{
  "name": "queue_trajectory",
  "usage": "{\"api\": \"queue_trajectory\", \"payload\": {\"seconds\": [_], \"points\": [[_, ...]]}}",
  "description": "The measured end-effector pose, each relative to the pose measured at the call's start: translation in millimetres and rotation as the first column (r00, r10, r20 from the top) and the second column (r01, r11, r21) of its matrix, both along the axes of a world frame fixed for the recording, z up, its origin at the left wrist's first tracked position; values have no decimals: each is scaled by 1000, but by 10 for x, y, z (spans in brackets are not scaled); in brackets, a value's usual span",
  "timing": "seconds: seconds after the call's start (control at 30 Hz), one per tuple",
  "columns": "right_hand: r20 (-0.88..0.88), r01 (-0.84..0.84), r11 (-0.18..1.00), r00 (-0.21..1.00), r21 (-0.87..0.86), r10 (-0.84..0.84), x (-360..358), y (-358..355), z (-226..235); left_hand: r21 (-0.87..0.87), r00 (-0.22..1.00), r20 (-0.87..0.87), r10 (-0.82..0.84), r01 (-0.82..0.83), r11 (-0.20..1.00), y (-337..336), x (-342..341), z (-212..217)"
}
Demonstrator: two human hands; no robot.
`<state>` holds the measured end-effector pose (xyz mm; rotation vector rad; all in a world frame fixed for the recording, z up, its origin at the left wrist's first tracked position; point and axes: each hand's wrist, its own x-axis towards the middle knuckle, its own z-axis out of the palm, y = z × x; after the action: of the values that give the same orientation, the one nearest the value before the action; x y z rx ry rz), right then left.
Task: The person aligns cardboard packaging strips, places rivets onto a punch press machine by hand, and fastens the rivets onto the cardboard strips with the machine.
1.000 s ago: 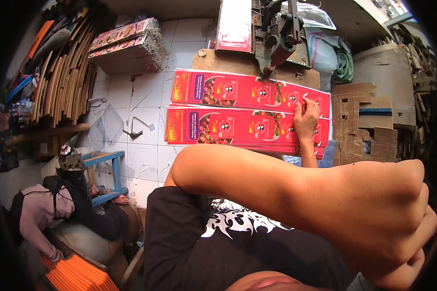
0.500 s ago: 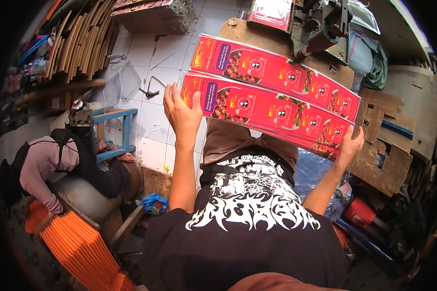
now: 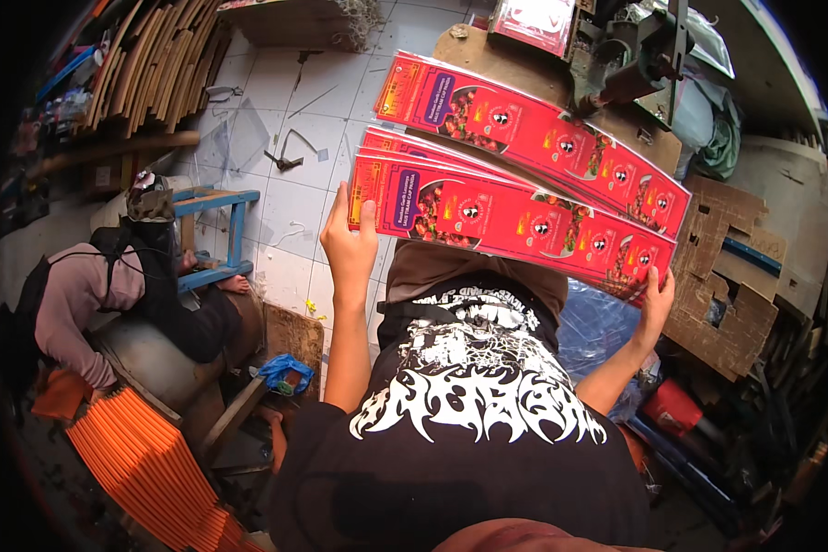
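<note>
Stack of long red printed cardboard sheets [image 3: 511, 216], flat and glossy, held up mid-frame, tilted down toward the right; edges of several sheets fan out at its upper left. Left hand [image 3: 348, 241] grips the stack's left end, thumb on the printed face, fingers behind. Right hand [image 3: 655, 293] grasps the stack's lower right corner, fingers curled round the edge. Both bare forearms rise from the lower middle, either side of a black T-shirt with white graphic print [image 3: 469, 405].

Just above the stack, a second long red printed sheet [image 3: 534, 138] lies on a brown cardboard surface, parallel to it. Dark metal machine [image 3: 630, 64] at top right, touching that surface. Brown die-cut cardboard pieces [image 3: 731, 276] at right. White tiled floor [image 3: 276, 184] upper left, blue wooden stool [image 3: 216, 230] on it. Another person in a pink and black top [image 3: 101, 294] crouches at left, beside a bundle of orange strips [image 3: 143, 460] at lower left. Stacked brown cardboard boards [image 3: 147, 64] lean at top left.
</note>
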<state>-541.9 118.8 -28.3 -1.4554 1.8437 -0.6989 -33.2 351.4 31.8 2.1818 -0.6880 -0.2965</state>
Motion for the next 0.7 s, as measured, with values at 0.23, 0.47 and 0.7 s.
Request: {"api": "queue_trajectory", "payload": {"seconds": [0.23,0.47,0.7], "points": [[71,-26,999,997,-39,29,-134,22,-83,9,1000,18,20,-20,1000,141,-82,3],[150,13,999,988,38,-18,-159,94,9,-10,997,-47,61,-62,998,243,-191,-14],[166,10,999,986,39,-16,-142,161,86,-146,994,-88,66,-78,986,354,-181,-141]]}}
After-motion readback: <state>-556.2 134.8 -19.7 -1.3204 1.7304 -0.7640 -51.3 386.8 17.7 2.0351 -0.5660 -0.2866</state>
